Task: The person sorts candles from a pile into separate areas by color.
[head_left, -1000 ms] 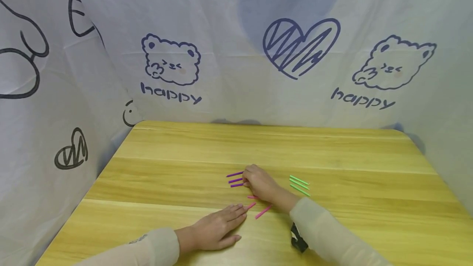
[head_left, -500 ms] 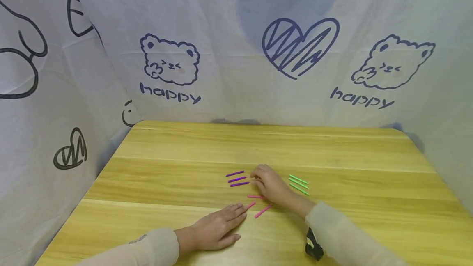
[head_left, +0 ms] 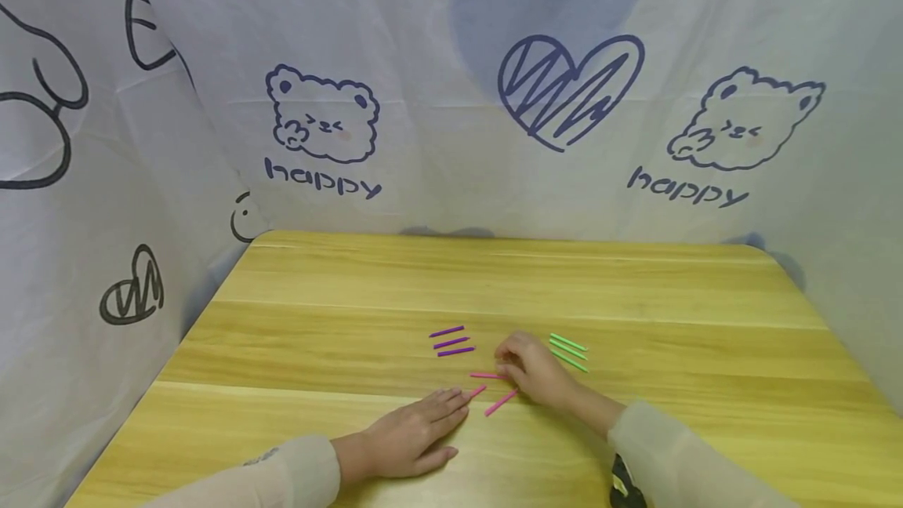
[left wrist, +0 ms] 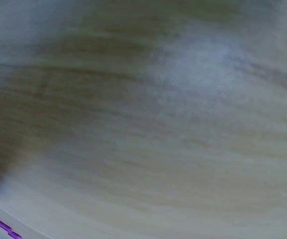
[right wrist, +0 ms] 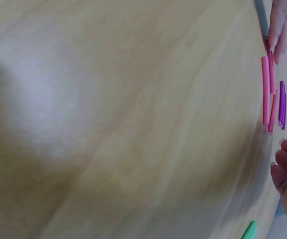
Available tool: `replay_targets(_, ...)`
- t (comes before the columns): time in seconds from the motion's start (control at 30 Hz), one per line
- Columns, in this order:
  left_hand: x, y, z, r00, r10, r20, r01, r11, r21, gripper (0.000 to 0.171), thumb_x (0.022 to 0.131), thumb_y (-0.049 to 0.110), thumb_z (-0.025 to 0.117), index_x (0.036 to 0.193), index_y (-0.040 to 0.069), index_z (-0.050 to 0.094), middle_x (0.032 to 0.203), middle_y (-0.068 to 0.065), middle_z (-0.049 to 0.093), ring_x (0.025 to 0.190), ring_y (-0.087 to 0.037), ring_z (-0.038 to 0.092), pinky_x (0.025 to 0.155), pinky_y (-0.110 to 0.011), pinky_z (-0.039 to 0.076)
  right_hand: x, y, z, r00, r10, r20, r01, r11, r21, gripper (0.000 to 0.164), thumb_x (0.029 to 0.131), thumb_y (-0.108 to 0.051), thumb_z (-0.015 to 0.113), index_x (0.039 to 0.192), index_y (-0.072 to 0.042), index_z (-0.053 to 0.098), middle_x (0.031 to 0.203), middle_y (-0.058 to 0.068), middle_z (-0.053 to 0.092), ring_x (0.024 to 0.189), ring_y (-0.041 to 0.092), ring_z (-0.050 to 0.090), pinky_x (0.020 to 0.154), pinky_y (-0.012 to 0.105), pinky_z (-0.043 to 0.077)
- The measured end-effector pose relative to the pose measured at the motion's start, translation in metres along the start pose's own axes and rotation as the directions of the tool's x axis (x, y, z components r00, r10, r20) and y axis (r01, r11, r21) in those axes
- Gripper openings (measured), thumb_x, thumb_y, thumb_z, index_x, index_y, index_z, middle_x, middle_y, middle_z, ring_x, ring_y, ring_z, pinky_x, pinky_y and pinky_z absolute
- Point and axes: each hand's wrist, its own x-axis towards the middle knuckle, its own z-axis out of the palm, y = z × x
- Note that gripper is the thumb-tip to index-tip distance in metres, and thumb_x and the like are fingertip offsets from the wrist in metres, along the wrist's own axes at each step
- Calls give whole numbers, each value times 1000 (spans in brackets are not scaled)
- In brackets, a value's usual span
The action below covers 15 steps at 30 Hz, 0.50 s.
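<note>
My left hand point(head_left: 416, 433) lies flat on the wooden table, its fingertips on the lower end of a short-looking pink candle point(head_left: 479, 392), which they partly cover. Two other thin pink candles, one nearly level point(head_left: 484, 375) and one slanted point(head_left: 499, 404), lie beside it. My right hand point(head_left: 538, 371) is just above their right ends, fingers loosely bent with nothing between them. In the right wrist view those fingers point(right wrist: 286, 164) curl near the pink candles point(right wrist: 266, 89). Three purple candles point(head_left: 453, 342) lie side by side to the left of the right hand.
Three green candles point(head_left: 568, 353) lie in a slanted row right of the right hand. The table point(head_left: 339, 281) reaches back to a white cloth point(head_left: 451, 179) with printed hearts and bears. Another cloth wall hangs at the left. A black object point(head_left: 624, 484) sits below the right sleeve.
My right hand has let go of the purple candles and drawn back to the right and slightly nearer, uncovering their right ends. My left hand has stayed in place.
</note>
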Motion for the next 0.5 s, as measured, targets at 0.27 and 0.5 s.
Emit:
replay_targets(0.27, 1, 1, -2, 1000, -2, 23, 1, 1000, 2, 50, 97, 33, 42, 131, -4, 48, 140, -19, 46, 130, -30, 44, 106, -36, 40, -7, 6, 2, 1000, 5, 16, -5, 1000, 9, 6, 81, -8, 68, 86, -5, 65, 85, 2, 62, 79, 11, 54, 71, 23, 49)
replay_targets(0.5, 1, 1, -2, 999, -12, 36, 12, 1000, 1, 50, 98, 33, 42, 131, -4, 48, 140, -18, 45, 130, -29, 44, 106, -36, 40, -9, 8, 2, 1000, -1, 26, 0, 1000, 26, 4, 81, -7, 69, 82, -6, 65, 83, 1, 62, 78, 9, 52, 68, 21, 48)
